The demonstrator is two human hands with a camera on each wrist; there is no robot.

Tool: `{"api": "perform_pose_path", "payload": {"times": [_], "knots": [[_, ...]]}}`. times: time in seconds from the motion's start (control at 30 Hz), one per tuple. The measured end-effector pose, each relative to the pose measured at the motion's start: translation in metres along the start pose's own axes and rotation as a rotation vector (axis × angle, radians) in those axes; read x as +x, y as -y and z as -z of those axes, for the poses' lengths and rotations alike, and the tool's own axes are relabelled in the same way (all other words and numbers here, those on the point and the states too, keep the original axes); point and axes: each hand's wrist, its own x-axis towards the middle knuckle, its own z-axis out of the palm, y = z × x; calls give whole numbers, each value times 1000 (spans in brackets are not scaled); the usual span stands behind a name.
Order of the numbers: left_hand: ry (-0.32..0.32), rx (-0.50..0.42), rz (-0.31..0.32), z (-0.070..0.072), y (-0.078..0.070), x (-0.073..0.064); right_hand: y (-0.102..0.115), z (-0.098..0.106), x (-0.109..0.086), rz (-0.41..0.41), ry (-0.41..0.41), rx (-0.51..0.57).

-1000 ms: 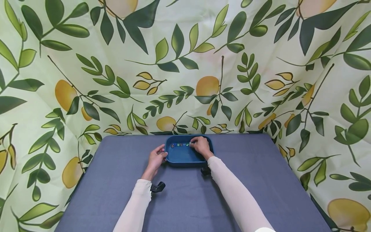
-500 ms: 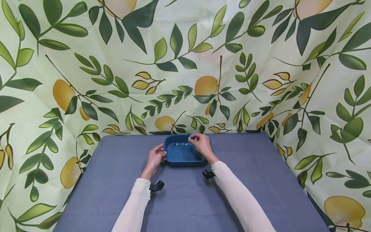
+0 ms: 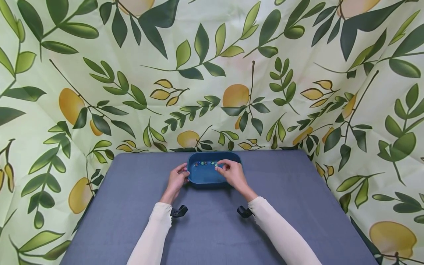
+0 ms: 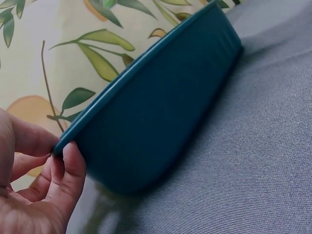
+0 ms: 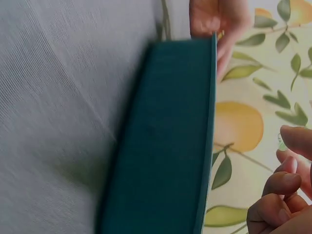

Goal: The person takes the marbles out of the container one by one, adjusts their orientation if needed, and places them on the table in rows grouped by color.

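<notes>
A blue rectangular tray (image 3: pixel 205 180) stands at the far side of the table. My left hand (image 3: pixel 177 181) pinches its rim at the left end, with thumb and fingers on either side of the edge in the left wrist view. Several small coloured marbles (image 3: pixel 200 163) lie in a row on the tray's floor toward the back. Over the right part of the tray, my right hand (image 3: pixel 233 175) pinches a clear greenish marble (image 5: pixel 282 142) between thumb and index finger. In the right wrist view that marble shows above the rim, and its other fingers are curled.
A grey-blue cloth covers the table (image 3: pixel 212 228). Behind and at both sides hangs a pale curtain (image 3: pixel 198 92) with a leaf and lemon print. Black wrist-worn devices (image 3: pixel 179 211) stick out inward from both sleeves.
My right hand has risen from the tray's floor with the marble in its fingertips and has drawn back toward me. The left hand keeps its hold on the rim.
</notes>
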Motion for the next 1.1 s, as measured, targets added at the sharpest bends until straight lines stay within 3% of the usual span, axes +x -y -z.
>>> {"api": "perform_pose_path", "payload": {"times": [0.2,0.57,0.83,1.1], "knots": [[2,3,-10,0,-1,0,7,-4,-23,37,43,25],[7,-3,-25,1,0,1,10,-27,-54,28,122,64],[1,1,-17,0,0,2,-3,-50,-61,38,181,77],[2,-2,-6,1,2,2,-11,-65,-61,-23,273,62]]}}
